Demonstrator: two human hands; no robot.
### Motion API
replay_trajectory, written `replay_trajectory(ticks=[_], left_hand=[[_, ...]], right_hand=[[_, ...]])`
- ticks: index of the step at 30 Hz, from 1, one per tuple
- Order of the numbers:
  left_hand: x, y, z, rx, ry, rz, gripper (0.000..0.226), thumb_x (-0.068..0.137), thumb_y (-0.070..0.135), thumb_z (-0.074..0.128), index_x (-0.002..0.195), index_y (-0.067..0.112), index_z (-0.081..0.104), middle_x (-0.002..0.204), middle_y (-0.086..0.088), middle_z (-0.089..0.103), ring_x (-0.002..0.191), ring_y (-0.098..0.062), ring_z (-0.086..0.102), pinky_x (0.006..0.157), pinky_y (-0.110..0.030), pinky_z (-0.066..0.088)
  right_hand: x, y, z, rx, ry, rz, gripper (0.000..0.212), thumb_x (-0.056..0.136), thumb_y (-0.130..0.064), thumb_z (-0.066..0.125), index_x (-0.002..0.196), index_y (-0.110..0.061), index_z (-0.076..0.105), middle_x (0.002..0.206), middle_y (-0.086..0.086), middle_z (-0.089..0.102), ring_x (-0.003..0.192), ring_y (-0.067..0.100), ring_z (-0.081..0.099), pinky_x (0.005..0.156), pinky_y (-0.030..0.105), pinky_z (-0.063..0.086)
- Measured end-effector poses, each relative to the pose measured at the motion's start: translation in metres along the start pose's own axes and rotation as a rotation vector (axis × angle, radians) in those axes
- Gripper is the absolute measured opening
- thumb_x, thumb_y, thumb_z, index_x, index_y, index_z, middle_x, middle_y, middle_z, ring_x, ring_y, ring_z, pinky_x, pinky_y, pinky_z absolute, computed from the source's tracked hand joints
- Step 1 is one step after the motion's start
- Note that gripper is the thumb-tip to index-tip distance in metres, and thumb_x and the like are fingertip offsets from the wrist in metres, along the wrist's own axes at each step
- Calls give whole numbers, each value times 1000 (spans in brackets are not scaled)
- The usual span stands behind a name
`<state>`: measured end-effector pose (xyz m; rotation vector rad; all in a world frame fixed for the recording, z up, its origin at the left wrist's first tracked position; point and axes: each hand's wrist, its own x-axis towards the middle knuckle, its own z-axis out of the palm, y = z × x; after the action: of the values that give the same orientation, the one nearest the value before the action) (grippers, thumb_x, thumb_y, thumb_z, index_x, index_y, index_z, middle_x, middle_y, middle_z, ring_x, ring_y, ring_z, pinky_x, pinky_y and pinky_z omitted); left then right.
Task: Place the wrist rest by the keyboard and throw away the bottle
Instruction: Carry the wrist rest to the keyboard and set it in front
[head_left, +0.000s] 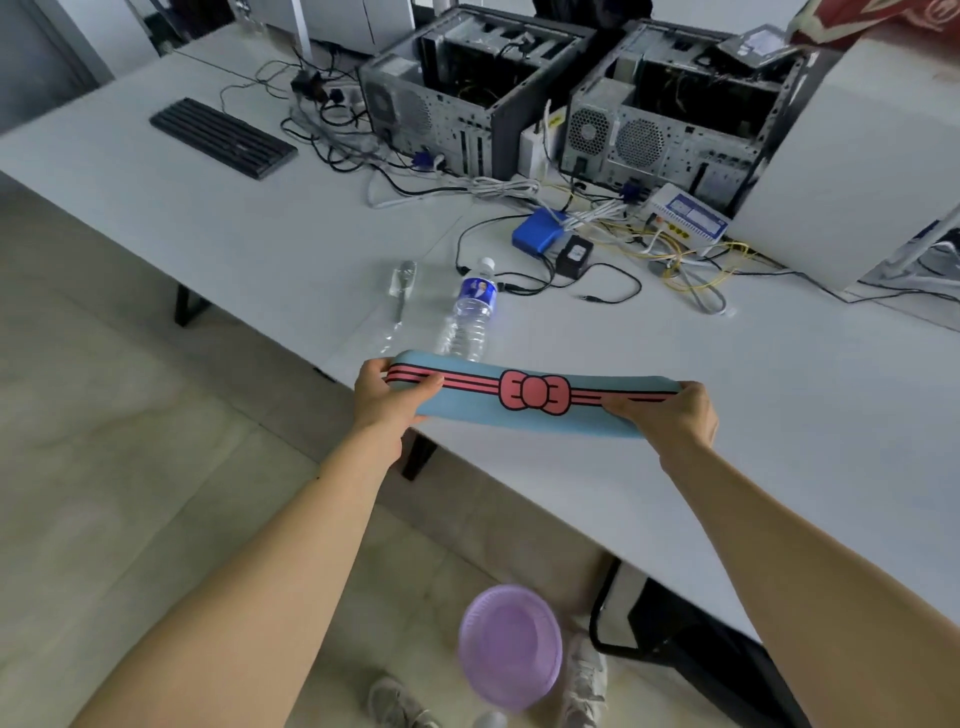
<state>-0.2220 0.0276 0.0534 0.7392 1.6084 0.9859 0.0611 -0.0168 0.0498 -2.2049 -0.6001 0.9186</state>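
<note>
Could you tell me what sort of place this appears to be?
Probably an office or computer workroom: two open computer towers stand on a long white table amid tangled cables, with a black keyboard farther along.

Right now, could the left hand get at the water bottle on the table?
Probably not at once: the left hand is gripping one end of the wrist rest, as is the right hand. The bottle lies just beyond, nothing between.

Blue bow-printed wrist rest (530, 397) just before upright clear bottle (470, 312)
</note>
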Motion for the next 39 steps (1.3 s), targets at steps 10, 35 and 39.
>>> replay_trajectory(ticks=[10,35,39], left_hand=[[47,35,-129,-41,-62,31,60,73,6,80,124,9,47,121,-7,59,102,-23,65,67,-30,58],[232,128,-264,-81,35,27,70,62,-1,85,122,9,50,110,-7,65,100,-24,68,70,-30,56],[263,141,-291,-94,26,21,68,65,-2,84,123,8,49,108,-5,65,94,-20,67,65,-28,55]], right_hand=[[-79,-48,103,35,53,-39,83,53,-30,93,121,-8,51,117,9,58,94,21,52,80,32,50],[-74,-226,305,-63,8,-163,90,49,-35,92,123,-9,49,116,11,58,111,30,53,93,43,50],[-78,-245,341,-46,-6,-151,90,52,-34,92,127,-9,48,107,4,54,105,23,53,91,36,49]])
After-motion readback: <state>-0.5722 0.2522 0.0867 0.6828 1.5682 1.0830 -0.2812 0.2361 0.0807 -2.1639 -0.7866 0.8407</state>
